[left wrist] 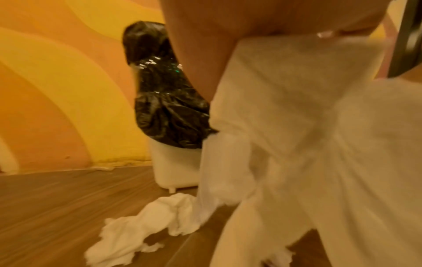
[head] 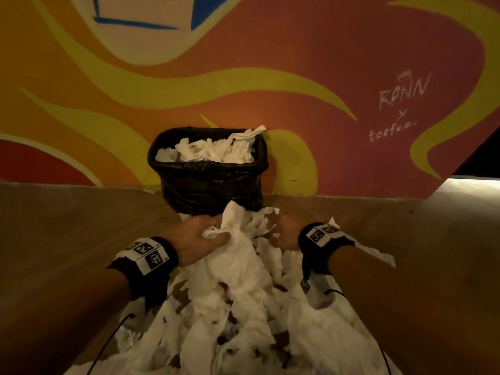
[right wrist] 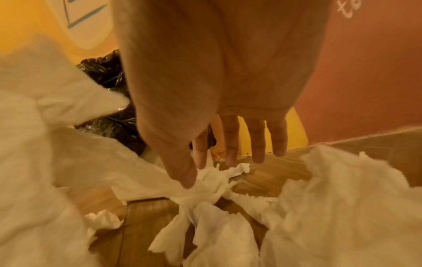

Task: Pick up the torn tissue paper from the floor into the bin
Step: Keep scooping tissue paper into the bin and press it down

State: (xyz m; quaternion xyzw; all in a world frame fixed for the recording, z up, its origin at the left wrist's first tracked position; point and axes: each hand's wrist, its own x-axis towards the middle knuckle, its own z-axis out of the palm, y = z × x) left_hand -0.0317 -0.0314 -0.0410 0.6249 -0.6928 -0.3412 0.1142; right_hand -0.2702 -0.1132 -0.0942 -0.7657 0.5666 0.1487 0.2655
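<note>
Tissue [head: 238,239] bunched in left hand [head: 197,239] grip.

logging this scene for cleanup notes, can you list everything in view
torn white tissue paper: many pieces, white, heaped on the floor in front of the bin; more fills the bin top
white plastic bin with black bag liner: one, white body under a black liner, standing against the wall
brown wooden floor: one, brown, under the tissue and bin
painted mural wall: one, orange, yellow and red with white lettering, behind the bin
black wrist bands with printed markers: two, black and white, one per wrist
left hand: one, gripping a tissue bunch
right hand: one, fingers extended, thumb and forefinger touching tissue
</note>
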